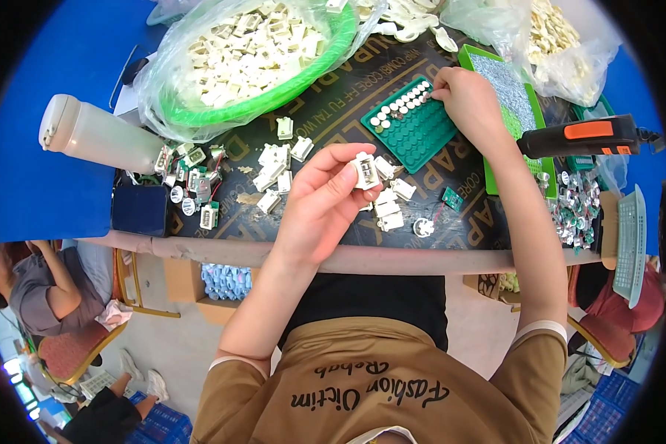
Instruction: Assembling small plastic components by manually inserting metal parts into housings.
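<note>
Above the table's near edge, my left hand (314, 211) pinches a small cream plastic housing (365, 172) between thumb and fingers. A dark slot with metal bits shows on its upturned side. My right hand (470, 103) reaches to the far right corner of a green pocketed tray (424, 150), its fingertips pressed together there; whatever they grip is hidden. Rows of round white pieces (401, 104) fill the tray's far part. Several more cream housings (388, 211) lie beside my left hand. A round white part (423, 227) and a little green circuit board (452, 198) rest nearer me.
At the far left stands a big green basket (333, 63) of cream housings. A white bottle (100, 133), a dark phone (139, 210) and wired assemblies (196, 181) lie left. Rightward are a green bin (538, 111), a black-and-orange tool (581, 138) and heaped parts (573, 211). People sit on both sides.
</note>
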`<state>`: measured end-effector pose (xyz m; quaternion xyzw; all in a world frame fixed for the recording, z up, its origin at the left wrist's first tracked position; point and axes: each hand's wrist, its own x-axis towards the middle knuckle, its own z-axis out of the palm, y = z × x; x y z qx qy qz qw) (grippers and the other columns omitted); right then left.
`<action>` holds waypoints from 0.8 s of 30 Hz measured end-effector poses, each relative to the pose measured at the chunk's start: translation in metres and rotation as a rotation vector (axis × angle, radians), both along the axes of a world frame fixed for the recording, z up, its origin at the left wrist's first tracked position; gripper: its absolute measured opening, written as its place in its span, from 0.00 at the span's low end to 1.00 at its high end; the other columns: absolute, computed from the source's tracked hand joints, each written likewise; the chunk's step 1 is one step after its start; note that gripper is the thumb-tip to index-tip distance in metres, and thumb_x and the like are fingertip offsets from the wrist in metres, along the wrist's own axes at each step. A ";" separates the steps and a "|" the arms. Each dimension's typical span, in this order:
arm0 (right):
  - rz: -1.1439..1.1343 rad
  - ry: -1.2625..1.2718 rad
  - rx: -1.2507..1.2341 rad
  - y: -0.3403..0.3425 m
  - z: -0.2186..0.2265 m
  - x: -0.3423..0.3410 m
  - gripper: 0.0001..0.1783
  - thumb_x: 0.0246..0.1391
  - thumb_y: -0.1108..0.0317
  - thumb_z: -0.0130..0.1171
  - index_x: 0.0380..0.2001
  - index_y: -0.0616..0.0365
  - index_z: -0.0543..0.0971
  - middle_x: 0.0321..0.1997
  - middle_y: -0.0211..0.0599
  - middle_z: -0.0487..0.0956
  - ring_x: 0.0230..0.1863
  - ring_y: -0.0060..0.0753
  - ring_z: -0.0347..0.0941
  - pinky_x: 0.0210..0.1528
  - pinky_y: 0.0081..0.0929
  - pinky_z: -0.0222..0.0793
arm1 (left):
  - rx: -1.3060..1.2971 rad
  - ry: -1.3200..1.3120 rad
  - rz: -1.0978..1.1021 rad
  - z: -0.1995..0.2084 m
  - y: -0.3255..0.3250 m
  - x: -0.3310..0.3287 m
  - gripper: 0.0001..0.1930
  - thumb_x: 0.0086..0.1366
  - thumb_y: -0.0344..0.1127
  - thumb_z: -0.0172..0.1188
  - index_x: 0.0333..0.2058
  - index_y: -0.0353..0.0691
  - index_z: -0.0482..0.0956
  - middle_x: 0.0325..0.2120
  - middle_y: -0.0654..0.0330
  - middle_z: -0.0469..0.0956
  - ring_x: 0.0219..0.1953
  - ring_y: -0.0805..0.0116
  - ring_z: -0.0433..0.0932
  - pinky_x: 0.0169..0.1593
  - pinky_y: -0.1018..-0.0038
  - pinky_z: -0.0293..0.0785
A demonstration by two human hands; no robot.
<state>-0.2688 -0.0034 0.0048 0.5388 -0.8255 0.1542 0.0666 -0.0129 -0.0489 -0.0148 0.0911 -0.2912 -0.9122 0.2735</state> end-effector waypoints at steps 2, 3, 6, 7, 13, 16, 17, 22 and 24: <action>0.009 0.023 -0.011 0.000 0.000 -0.001 0.05 0.45 0.69 0.58 0.25 0.58 0.78 0.26 0.43 0.78 0.33 0.47 0.74 0.35 0.40 0.69 | -0.040 0.092 -0.084 -0.003 -0.002 0.000 0.13 0.65 0.31 0.49 0.47 0.33 0.69 0.38 0.58 0.74 0.40 0.72 0.73 0.47 0.73 0.70; 0.007 0.018 0.002 0.000 -0.001 -0.001 0.05 0.45 0.69 0.58 0.25 0.58 0.78 0.27 0.43 0.78 0.33 0.47 0.74 0.35 0.40 0.69 | -0.041 0.089 -0.083 -0.004 -0.003 0.001 0.13 0.65 0.31 0.49 0.47 0.33 0.69 0.38 0.58 0.74 0.40 0.72 0.73 0.47 0.73 0.70; 0.018 0.007 0.008 -0.001 -0.001 -0.004 0.05 0.46 0.68 0.58 0.25 0.58 0.78 0.27 0.42 0.78 0.33 0.47 0.74 0.35 0.40 0.68 | -0.037 0.101 -0.099 -0.003 -0.002 0.001 0.13 0.65 0.31 0.49 0.47 0.33 0.69 0.38 0.58 0.74 0.40 0.72 0.73 0.47 0.73 0.71; 0.030 0.005 -0.001 0.000 -0.001 -0.004 0.06 0.46 0.68 0.57 0.25 0.58 0.77 0.28 0.42 0.78 0.33 0.47 0.74 0.35 0.40 0.68 | -0.027 0.076 -0.076 0.000 -0.001 0.000 0.14 0.65 0.31 0.50 0.47 0.32 0.69 0.37 0.57 0.73 0.39 0.69 0.71 0.44 0.73 0.70; 0.169 -0.429 -0.321 0.019 0.031 0.045 0.04 0.45 0.72 0.59 0.25 0.61 0.77 0.25 0.39 0.76 0.29 0.39 0.74 0.32 0.30 0.68 | -0.009 0.043 -0.056 0.001 -0.001 0.000 0.14 0.64 0.31 0.50 0.48 0.33 0.68 0.36 0.55 0.72 0.37 0.66 0.70 0.40 0.74 0.69; 0.288 -0.461 -0.500 0.036 0.050 0.105 0.03 0.42 0.74 0.60 0.24 0.60 0.76 0.24 0.35 0.74 0.27 0.34 0.72 0.29 0.26 0.67 | -0.009 0.063 -0.040 -0.001 0.000 0.005 0.15 0.64 0.31 0.51 0.48 0.34 0.67 0.37 0.56 0.73 0.38 0.68 0.73 0.43 0.73 0.71; 0.354 -0.313 -0.550 0.037 0.047 0.114 0.04 0.40 0.75 0.61 0.23 0.59 0.76 0.24 0.34 0.74 0.26 0.34 0.72 0.28 0.26 0.67 | -0.004 0.087 -0.028 -0.001 0.000 0.004 0.15 0.64 0.31 0.51 0.49 0.34 0.66 0.38 0.57 0.74 0.40 0.70 0.75 0.46 0.73 0.73; 0.451 0.019 -0.660 0.033 0.026 0.124 0.08 0.35 0.74 0.60 0.24 0.56 0.74 0.24 0.32 0.73 0.25 0.33 0.71 0.26 0.27 0.66 | 0.001 0.091 -0.070 -0.005 -0.001 0.002 0.10 0.65 0.29 0.50 0.44 0.36 0.67 0.36 0.58 0.75 0.40 0.70 0.75 0.46 0.70 0.74; 0.463 0.093 -0.652 0.033 0.024 0.124 0.09 0.33 0.72 0.60 0.24 0.57 0.74 0.24 0.31 0.73 0.24 0.33 0.71 0.25 0.27 0.66 | -0.003 0.089 -0.063 -0.004 -0.001 0.003 0.09 0.64 0.29 0.50 0.44 0.36 0.68 0.36 0.58 0.75 0.40 0.70 0.75 0.46 0.70 0.74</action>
